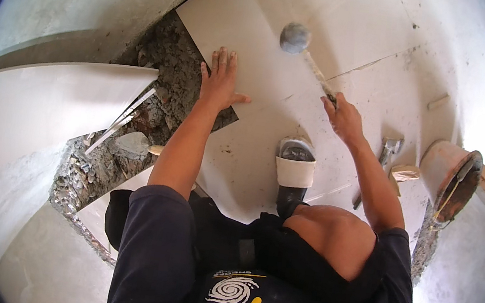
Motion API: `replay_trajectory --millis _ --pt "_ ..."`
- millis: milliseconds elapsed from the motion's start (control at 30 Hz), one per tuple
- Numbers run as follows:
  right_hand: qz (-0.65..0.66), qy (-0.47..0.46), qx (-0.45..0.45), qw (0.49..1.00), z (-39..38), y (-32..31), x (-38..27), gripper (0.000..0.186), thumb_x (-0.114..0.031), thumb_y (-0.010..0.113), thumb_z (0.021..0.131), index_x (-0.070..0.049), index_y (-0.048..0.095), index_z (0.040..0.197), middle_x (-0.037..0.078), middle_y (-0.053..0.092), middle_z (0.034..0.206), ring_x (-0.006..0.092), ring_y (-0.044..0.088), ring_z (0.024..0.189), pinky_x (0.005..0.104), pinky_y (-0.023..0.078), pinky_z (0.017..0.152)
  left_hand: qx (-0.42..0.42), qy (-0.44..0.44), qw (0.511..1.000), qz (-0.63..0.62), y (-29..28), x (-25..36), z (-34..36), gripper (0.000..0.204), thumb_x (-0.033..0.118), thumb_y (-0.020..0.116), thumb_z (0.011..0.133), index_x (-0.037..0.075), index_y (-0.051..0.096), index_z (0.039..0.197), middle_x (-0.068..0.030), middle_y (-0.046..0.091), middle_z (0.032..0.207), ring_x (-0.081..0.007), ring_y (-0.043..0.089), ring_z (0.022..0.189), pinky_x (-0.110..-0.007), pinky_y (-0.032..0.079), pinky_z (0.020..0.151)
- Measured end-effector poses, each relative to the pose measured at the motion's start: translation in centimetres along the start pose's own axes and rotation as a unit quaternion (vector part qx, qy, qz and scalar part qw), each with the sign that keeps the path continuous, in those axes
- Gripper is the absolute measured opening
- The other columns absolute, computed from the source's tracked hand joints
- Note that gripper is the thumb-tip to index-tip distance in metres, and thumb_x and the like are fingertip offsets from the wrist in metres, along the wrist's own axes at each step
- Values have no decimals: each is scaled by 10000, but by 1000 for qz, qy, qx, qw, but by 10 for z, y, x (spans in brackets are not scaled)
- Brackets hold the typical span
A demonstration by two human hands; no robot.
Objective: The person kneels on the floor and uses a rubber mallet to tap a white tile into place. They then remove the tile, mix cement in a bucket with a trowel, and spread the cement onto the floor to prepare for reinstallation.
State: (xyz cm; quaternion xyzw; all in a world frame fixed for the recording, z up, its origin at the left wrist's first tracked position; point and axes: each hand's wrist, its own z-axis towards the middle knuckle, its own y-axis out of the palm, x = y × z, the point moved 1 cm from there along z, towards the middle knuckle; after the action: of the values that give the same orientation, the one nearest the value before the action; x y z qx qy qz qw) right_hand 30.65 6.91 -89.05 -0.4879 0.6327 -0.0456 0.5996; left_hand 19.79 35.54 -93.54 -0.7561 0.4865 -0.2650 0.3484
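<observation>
My right hand (344, 121) is closed round the handle of a rubber mallet (295, 38), whose grey round head is held over the pale floor tiles to the upper left of the hand. My left hand (221, 81) lies flat with fingers spread on a large cream tile (260, 13), near its left edge. Rough grey mortar (173, 50) shows along that edge, beside the left fingers. A trowel (133, 145) with a wooden handle rests on the mortar to the left of my left forearm.
A loose tile (48, 92) leans at the left, with thin metal strips (121, 118) by its edge. Right of my right forearm lie a hammer (388, 151) and a yellowish block (405, 172). A tilted bucket (443, 162) stands near the right wall. My sandalled foot (296, 165) is on the tiles.
</observation>
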Motion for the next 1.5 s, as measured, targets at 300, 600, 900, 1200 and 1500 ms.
replay_trajectory --millis 300,600,900,1200,1500 --pt "-41 2 -37 998 -6 5 9 368 -392 628 917 -45 571 1028 152 632 683 360 641 628 417 502 578 7 -4 1000 14 2 -1 0 1256 593 785 659 81 47 1538 -178 11 1604 -340 17 1485 -599 104 1165" --pt "-62 22 -82 994 -17 8 12 457 -502 541 938 -48 563 983 159 634 683 384 648 681 436 504 621 2 5 1000 28 7 -3 2 1298 645 763 637 79 21 1539 -190 -15 1602 -349 1 1484 -614 93 1156" --pt "-59 14 -78 995 13 10 -21 374 -421 563 950 -47 553 979 180 630 696 394 635 666 454 495 610 10 5 1000 18 0 -2 4 1259 613 777 654 73 58 1535 -194 6 1598 -355 23 1482 -612 98 1157" --pt "-52 18 -61 997 53 23 -31 378 -419 583 938 -46 519 929 194 625 697 393 625 691 467 487 618 1 0 1000 16 3 1 3 1255 577 804 645 64 79 1532 -210 30 1593 -378 33 1478 -623 112 1146" --pt "-43 79 -26 996 72 -1 -19 431 -458 554 940 -31 561 998 220 655 766 422 644 725 500 502 665 -9 36 999 19 -18 21 5 1231 578 797 639 93 107 1536 -231 40 1588 -393 39 1475 -620 72 1145"
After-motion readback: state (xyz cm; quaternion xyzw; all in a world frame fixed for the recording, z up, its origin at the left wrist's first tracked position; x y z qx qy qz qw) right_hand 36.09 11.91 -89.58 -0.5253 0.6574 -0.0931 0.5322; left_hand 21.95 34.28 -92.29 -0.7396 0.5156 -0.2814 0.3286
